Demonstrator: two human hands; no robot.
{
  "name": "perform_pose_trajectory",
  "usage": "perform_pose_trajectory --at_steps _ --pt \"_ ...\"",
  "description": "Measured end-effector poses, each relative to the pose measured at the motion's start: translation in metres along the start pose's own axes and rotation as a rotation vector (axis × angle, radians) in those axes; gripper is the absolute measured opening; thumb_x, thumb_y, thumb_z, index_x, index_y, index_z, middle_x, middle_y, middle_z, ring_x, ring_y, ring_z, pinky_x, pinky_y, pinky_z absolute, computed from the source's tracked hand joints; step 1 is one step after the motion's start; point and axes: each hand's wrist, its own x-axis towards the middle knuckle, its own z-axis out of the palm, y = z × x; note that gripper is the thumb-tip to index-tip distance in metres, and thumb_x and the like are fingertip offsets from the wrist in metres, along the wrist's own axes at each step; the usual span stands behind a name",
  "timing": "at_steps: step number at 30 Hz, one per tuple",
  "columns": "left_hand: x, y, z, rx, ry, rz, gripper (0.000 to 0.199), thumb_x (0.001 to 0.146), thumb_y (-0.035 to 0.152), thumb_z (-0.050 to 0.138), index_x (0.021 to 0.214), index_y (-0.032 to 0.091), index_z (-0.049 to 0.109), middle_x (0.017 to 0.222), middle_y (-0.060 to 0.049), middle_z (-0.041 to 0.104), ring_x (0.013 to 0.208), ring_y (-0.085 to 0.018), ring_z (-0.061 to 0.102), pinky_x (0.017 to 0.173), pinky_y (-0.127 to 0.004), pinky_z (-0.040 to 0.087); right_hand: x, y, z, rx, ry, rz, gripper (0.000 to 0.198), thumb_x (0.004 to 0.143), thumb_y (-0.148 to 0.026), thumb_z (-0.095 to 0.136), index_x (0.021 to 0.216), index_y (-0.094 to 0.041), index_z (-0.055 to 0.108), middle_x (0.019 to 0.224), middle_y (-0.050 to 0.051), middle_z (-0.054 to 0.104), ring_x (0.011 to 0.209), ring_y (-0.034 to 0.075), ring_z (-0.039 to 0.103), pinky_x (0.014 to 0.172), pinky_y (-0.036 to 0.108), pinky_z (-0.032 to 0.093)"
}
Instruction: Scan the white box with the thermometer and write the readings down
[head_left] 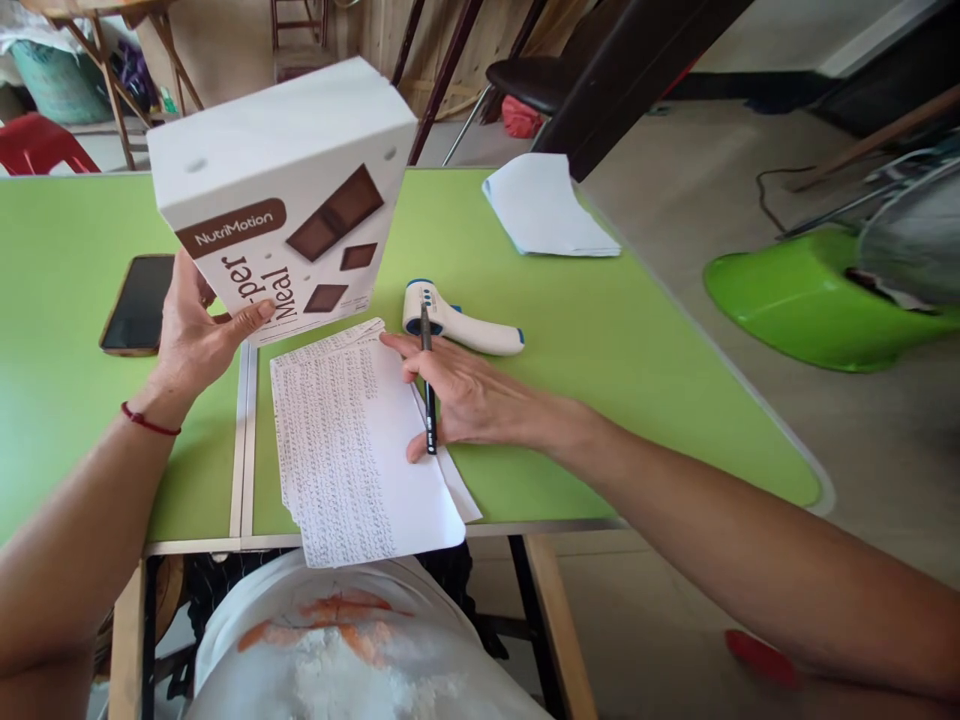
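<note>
My left hand (206, 325) grips the lower end of a white box (300, 240) with brown chocolate-like squares and "NutriMotion" printed on it. The box is tilted and raised above the table. In my right hand (472, 390) a black pen (429, 385) lies between the fingers, its lower end near the thumb. That hand rests at the right edge of a handwritten sheet of paper (330, 440), with another sheet partly showing beneath. Just beyond my right fingers lies a white and blue infrared thermometer (480, 330).
A phone (139, 305) lies on the green table (600, 400), left of the seam between its two panels. White papers (547, 205) sit at the far right edge. Beyond are a dark stool (536, 85), a red seat (45, 145) and a green plastic chair (795, 300).
</note>
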Motion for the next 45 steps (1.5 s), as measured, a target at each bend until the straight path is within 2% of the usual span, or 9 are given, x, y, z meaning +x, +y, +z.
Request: perform_pose_trajectory --at_steps 11,16,18,21,24,27,37,41,45 --pt "-0.001 -0.007 0.016 -0.201 0.113 0.085 0.071 0.075 0.059 0.082 0.128 0.023 0.051 0.128 -0.011 0.064 0.120 -0.031 0.063 0.097 -0.046 0.058 -0.022 -0.014 -0.001 0.066 0.033 0.130 0.032 0.085 -0.030 0.077 0.101 -0.024 0.050 0.150 0.017 0.055 0.124 0.035 0.065 0.095 0.052 0.062" --pt "0.002 -0.008 0.020 -0.195 0.008 0.022 0.057 0.081 0.056 0.076 0.123 0.025 0.052 0.131 -0.011 0.063 0.121 -0.030 0.062 0.084 -0.038 0.062 -0.032 -0.023 0.011 0.043 0.086 0.095 0.016 0.093 -0.023 0.066 0.098 -0.024 0.050 0.146 0.019 0.058 0.136 0.034 0.056 0.103 0.057 0.058" --pt "0.002 -0.001 0.015 -0.066 0.010 -0.046 0.053 0.082 0.052 0.075 0.121 0.024 0.052 0.129 -0.011 0.064 0.118 -0.030 0.064 0.081 -0.038 0.062 -0.033 -0.027 0.016 0.005 0.120 0.065 0.012 0.096 -0.020 0.062 0.098 -0.023 0.051 0.143 0.022 0.059 0.138 0.033 0.054 0.105 0.058 0.056" --pt "0.000 0.019 0.003 0.497 0.018 -0.247 0.041 0.078 0.047 0.079 0.103 0.021 0.059 0.106 -0.012 0.069 0.102 -0.033 0.068 0.081 -0.046 0.058 -0.035 -0.034 0.023 -0.052 0.176 0.070 0.008 0.098 -0.014 0.055 0.099 -0.022 0.052 0.141 0.022 0.061 0.136 0.033 0.057 0.103 0.057 0.058" --pt "-0.006 0.042 -0.001 0.902 -0.465 -0.372 0.038 0.087 0.054 0.067 0.071 0.020 0.060 0.077 -0.010 0.068 0.085 -0.035 0.070 0.071 -0.045 0.053 -0.035 -0.043 0.026 -0.088 0.208 0.104 0.010 0.098 -0.012 0.053 0.098 -0.022 0.052 0.139 0.022 0.062 0.133 0.034 0.059 0.099 0.058 0.060" --pt "-0.013 0.053 0.007 0.969 -0.686 -0.270 0.029 0.095 0.046 0.058 0.090 0.018 0.066 0.085 -0.011 0.072 0.086 -0.034 0.071 0.067 -0.040 0.051 -0.035 -0.060 0.028 -0.098 0.220 0.143 0.010 0.098 -0.012 0.053 0.100 -0.022 0.051 0.134 0.023 0.065 0.128 0.034 0.063 0.092 0.054 0.064" --pt "-0.014 0.054 0.013 0.773 -0.594 -0.302 0.032 0.092 0.035 0.060 0.117 0.014 0.058 0.085 -0.008 0.074 0.083 -0.029 0.071 0.075 -0.039 0.053 -0.039 -0.120 0.031 0.123 0.301 0.303 0.016 0.096 -0.015 0.055 0.100 -0.024 0.043 0.142 0.026 0.058 0.135 0.034 0.057 0.094 0.050 0.063" --pt "-0.014 0.055 0.007 0.756 -0.579 -0.265 0.021 0.089 0.035 0.062 0.101 0.017 0.061 0.081 -0.007 0.072 0.078 -0.028 0.070 0.071 -0.037 0.051 -0.039 -0.126 0.030 0.233 0.283 0.284 0.019 0.096 -0.017 0.056 0.100 -0.025 0.039 0.149 0.028 0.051 0.142 0.033 0.049 0.098 0.052 0.060" --pt "-0.014 0.050 0.005 0.811 -0.617 -0.214 0.017 0.088 0.035 0.061 0.090 0.019 0.060 0.081 -0.008 0.072 0.077 -0.028 0.069 0.067 -0.035 0.049 -0.035 -0.120 0.026 0.160 0.230 0.230 0.016 0.097 -0.022 0.058 0.101 -0.025 0.043 0.138 0.024 0.061 0.131 0.033 0.060 0.094 0.052 0.062"
